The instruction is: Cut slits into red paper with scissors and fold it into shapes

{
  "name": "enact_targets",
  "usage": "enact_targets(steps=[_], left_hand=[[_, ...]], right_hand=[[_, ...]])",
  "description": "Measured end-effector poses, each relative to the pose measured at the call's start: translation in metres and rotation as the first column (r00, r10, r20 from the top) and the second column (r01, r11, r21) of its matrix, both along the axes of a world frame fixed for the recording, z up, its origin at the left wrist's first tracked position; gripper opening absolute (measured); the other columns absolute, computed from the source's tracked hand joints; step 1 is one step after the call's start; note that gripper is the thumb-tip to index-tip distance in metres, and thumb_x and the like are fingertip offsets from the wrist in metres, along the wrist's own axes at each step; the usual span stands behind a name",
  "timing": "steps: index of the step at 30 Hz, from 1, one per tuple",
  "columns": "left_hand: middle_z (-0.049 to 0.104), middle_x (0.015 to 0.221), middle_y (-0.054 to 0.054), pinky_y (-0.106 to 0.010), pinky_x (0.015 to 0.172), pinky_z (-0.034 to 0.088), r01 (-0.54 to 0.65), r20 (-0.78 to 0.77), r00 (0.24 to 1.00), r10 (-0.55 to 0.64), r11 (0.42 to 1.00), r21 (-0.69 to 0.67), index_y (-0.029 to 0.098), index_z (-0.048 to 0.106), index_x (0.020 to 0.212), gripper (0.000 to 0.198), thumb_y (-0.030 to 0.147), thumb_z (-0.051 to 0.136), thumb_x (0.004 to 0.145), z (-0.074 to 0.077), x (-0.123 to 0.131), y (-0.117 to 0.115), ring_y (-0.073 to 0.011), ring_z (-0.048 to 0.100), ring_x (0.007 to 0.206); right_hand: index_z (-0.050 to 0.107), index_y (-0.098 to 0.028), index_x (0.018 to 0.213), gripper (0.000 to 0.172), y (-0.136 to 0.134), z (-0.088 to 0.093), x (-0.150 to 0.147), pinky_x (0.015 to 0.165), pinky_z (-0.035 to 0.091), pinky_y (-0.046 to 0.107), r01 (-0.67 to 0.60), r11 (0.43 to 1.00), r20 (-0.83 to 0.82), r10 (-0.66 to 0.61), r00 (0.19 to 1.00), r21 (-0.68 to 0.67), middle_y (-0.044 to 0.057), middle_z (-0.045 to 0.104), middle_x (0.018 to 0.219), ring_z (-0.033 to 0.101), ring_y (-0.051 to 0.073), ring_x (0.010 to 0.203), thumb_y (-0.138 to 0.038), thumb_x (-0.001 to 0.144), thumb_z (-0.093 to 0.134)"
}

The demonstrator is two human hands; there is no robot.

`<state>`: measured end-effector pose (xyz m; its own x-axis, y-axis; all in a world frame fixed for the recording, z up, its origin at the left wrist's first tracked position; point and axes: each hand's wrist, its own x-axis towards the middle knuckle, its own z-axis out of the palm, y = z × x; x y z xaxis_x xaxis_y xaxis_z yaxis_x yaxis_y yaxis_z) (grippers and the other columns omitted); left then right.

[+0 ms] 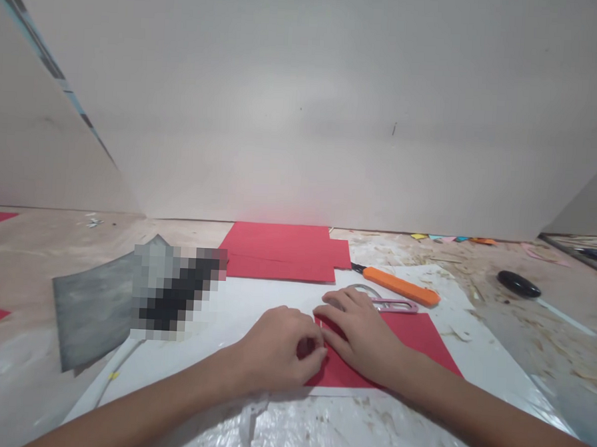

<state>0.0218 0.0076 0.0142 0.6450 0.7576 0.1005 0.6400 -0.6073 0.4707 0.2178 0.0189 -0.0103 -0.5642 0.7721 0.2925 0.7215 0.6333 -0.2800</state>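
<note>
A red sheet of paper (422, 343) lies on a white sheet (234, 307) in front of me. My left hand (287, 346) is at its left edge, thumb and forefinger pinched together; what they hold, if anything, is hidden. My right hand (360, 327) rests on the red sheet with fingers stretched out, their tips close to the left fingers. A tiny pale sliver shows between the two hands. Just beyond the right hand lie a pink-handled cutter (397, 306) and an orange utility knife (400, 285).
More red paper (277, 249) lies against the upright white panel (305, 104). To the left are a grey sheet (91, 313) and a blurred-out dark object (174, 297). A black oval object (519, 284) sits at the right, with coloured paper scraps (448, 239) behind.
</note>
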Motion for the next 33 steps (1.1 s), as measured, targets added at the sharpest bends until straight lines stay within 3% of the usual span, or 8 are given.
enact_targets(steps=[2,5,11,15,19,25,30,33], left_hand=[[0.066,0.066,0.001,-0.027,0.062,0.038,-0.054,-0.009,0.999,0.054,0.998,-0.026,0.020,0.064,0.070,0.021,0.024,0.050,0.085,0.000,0.001,0.003,-0.0140,0.056,0.062],[0.068,0.069,0.001,-0.026,0.059,0.038,-0.129,0.010,0.991,0.130,0.989,-0.070,0.020,0.065,0.069,0.023,0.024,0.049,0.086,-0.001,0.003,0.008,-0.0147,0.057,0.063],[0.070,0.071,0.002,-0.024,0.058,0.044,-0.216,0.226,0.939,0.260,0.955,-0.204,0.022,0.063,0.090,0.011,0.028,0.056,0.085,-0.006,0.007,0.013,-0.0146,0.061,0.060],[0.073,0.082,-0.002,-0.025,0.061,0.050,-0.144,0.379,0.873,0.307,0.905,-0.401,0.020,0.065,0.097,0.020,0.036,0.061,0.086,-0.007,0.007,0.018,-0.0153,0.066,0.066],[0.074,0.084,-0.006,-0.029,0.069,0.056,0.019,0.474,0.813,0.340,0.797,-0.604,0.016,0.070,0.095,0.026,0.039,0.065,0.084,-0.006,0.004,0.022,-0.0181,0.069,0.074],[0.074,0.081,-0.008,-0.031,0.072,0.058,0.134,0.542,0.733,0.410,0.694,-0.707,0.013,0.073,0.097,0.030,0.036,0.074,0.078,-0.002,0.001,0.024,-0.0189,0.071,0.075],[0.072,0.075,-0.007,-0.032,0.069,0.059,0.106,0.546,0.647,0.533,0.646,-0.756,0.013,0.072,0.083,0.025,0.033,0.081,0.071,-0.001,0.002,0.023,-0.0169,0.069,0.069],[0.069,0.069,-0.005,-0.032,0.066,0.059,0.082,0.562,0.637,0.527,0.680,-0.729,0.013,0.070,0.078,0.021,0.031,0.080,0.071,-0.003,0.002,0.023,-0.0162,0.067,0.066]], right_hand=[[0.070,-0.026,0.105,0.016,0.001,-0.002,0.001,0.090,0.041,0.046,0.003,1.000,0.008,-0.003,1.000,0.008,0.007,0.063,0.113,0.050,0.028,0.107,-0.027,0.094,0.058],[0.073,-0.026,0.091,0.012,0.004,-0.006,0.002,0.088,0.040,0.044,-0.015,0.999,-0.026,0.016,1.000,0.040,0.005,0.064,0.111,0.052,0.027,0.105,-0.023,0.092,0.062],[0.071,-0.022,0.085,0.011,0.005,-0.005,0.004,0.084,0.040,0.040,-0.007,0.996,-0.204,0.026,0.979,0.090,0.003,0.069,0.094,0.056,0.022,0.091,-0.016,0.089,0.064],[0.070,-0.024,0.088,0.013,0.005,0.003,0.005,0.079,0.040,0.037,-0.027,0.998,-0.282,0.042,0.958,0.057,0.001,0.070,0.082,0.057,0.019,0.082,-0.015,0.091,0.060],[0.068,-0.022,0.092,0.013,0.004,0.007,0.003,0.077,0.043,0.034,-0.078,0.993,-0.372,0.106,0.922,0.090,0.002,0.069,0.085,0.058,0.018,0.082,-0.013,0.090,0.059],[0.065,-0.023,0.101,0.020,0.002,0.008,-0.001,0.076,0.050,0.032,-0.173,0.980,-0.436,0.199,0.877,0.100,0.005,0.066,0.095,0.059,0.018,0.088,-0.010,0.092,0.052],[0.060,-0.023,0.105,0.019,0.003,0.005,-0.002,0.076,0.049,0.036,-0.046,0.998,-0.422,0.056,0.905,0.033,0.006,0.064,0.096,0.059,0.021,0.088,-0.015,0.088,0.059],[0.058,-0.024,0.102,0.020,0.003,0.005,-0.003,0.069,0.048,0.034,0.031,0.997,-0.435,-0.060,0.898,-0.075,0.003,0.064,0.086,0.059,0.020,0.079,-0.017,0.084,0.063]])
